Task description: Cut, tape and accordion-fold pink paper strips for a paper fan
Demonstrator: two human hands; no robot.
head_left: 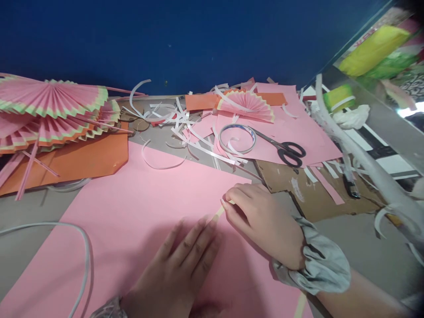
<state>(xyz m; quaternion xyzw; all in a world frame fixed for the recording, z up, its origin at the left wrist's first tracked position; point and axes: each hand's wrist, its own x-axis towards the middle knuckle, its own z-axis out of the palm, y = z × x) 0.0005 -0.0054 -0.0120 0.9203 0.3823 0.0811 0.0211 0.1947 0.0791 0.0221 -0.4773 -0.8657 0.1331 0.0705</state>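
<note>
A large pink paper sheet (pixel 139 194) lies flat in front of me. On it my left hand (pixel 185 260) rests palm down, fingers stretched out and tips at a narrow pale-yellow strip (pixel 221 209). Just to the right, my right hand (pixel 255 210) pinches the strip's far end between thumb and fingertips. Between the two hands only a short piece of the strip shows. Another pale-yellow length (pixel 300 304) appears at the sheet's lower right edge. A grey-green scrunchie (pixel 323 260) circles my right wrist.
Folded pink paper fans (pixel 53 99) lie on orange paper (pixel 99 154) at left. Black-handled scissors (pixel 288 152) and a tape roll (pixel 237 138) sit behind my hands among white paper scraps (pixel 185 119). Cardboard (pixel 314 190) lies right; a white cable (pixel 86 251) crosses the sheet at left.
</note>
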